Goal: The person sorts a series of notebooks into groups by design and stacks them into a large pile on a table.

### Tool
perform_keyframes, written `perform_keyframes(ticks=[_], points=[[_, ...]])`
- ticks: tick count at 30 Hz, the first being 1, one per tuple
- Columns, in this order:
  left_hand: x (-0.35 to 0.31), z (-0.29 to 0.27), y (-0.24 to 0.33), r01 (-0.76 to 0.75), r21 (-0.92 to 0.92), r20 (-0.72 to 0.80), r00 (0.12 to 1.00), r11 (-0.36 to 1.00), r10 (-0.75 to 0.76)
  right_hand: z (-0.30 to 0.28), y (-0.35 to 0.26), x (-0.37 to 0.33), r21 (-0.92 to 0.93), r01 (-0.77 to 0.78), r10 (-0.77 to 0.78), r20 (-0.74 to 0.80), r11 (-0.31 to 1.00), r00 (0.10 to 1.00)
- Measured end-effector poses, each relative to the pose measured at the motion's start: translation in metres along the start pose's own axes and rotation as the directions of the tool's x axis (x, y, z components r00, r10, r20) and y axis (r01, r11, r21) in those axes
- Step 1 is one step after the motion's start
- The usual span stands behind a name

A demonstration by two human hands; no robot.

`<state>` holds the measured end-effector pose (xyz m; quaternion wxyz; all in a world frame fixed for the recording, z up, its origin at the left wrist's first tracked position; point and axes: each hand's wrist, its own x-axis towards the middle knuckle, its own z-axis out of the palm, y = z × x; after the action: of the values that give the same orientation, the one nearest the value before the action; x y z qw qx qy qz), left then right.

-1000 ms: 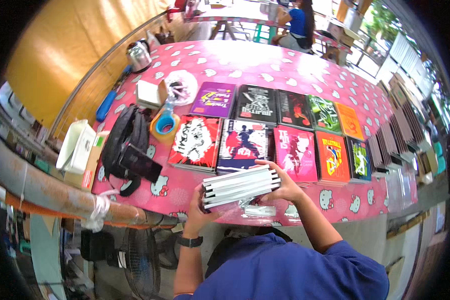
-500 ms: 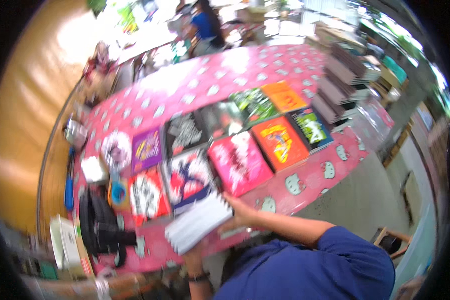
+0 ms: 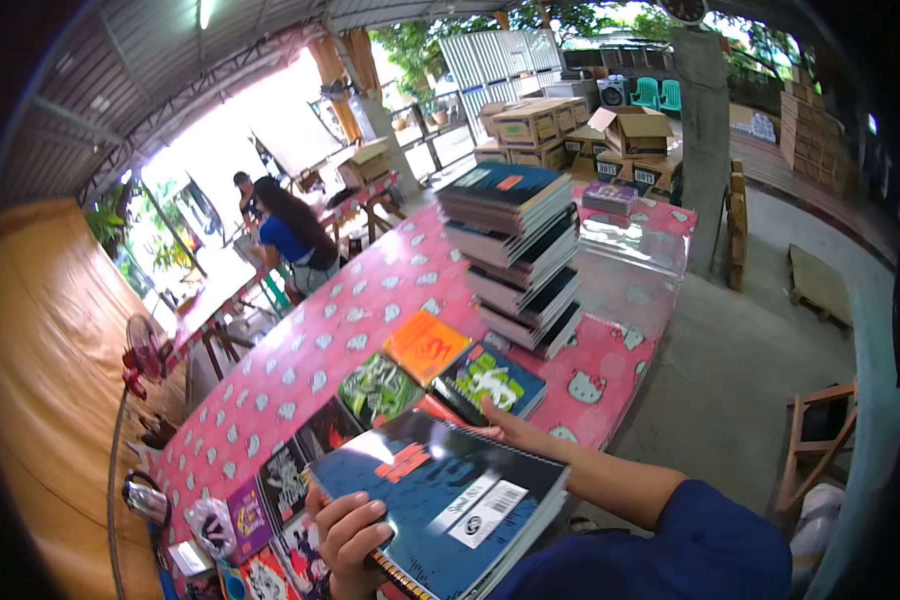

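A blue and black spiral notebook (image 3: 420,480) with an orange patch and a white label lies across both hands, cover up, close to me. The wire binding runs along its left and lower side. My left hand (image 3: 350,535) is closed round that bound side, fingers over the cover. At the far right edge my right hand (image 3: 520,432) holds it, part of the hand hidden behind it. Beyond it are rows of colourful notebooks, among them an orange one (image 3: 426,346), a green one (image 3: 378,388) and a dark one (image 3: 492,378) with a green and white picture.
A tall stack of notebooks (image 3: 515,255) stands on the pink patterned tablecloth (image 3: 320,365), with a small purple pile (image 3: 608,198) behind it. A metal jug (image 3: 145,497) is at the far left edge. Beyond are cardboard boxes (image 3: 638,132) and people at another table.
My view has swung up and right, bringing the tall stack nearer the middle. The notebook, earlier tilted with a pale side showing, now has its blue cover up.
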<state>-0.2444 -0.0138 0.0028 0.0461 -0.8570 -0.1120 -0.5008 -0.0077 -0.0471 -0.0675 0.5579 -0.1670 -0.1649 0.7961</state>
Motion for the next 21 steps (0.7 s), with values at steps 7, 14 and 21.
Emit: perform_keyframes(ticks=[7,14,21], points=[[0.137,0.148,-0.042,0.216,-0.300,-0.432,0.837,0.929,-0.335,0.030,-0.195,-0.022,-0.468,0.584,-0.634,0.063,0.663,0.771],[0.279,0.253,-0.081,0.473,-0.880,0.412,0.715,-0.043,-0.564,0.040,-0.366,0.007,-0.440,0.891,-0.984,0.074,0.116,0.164],[0.311,0.354,-0.183,0.810,-0.586,0.673,0.498,0.016,-0.547,-0.058,-0.430,0.012,-0.878,0.326,-0.835,-0.133,0.349,0.535]])
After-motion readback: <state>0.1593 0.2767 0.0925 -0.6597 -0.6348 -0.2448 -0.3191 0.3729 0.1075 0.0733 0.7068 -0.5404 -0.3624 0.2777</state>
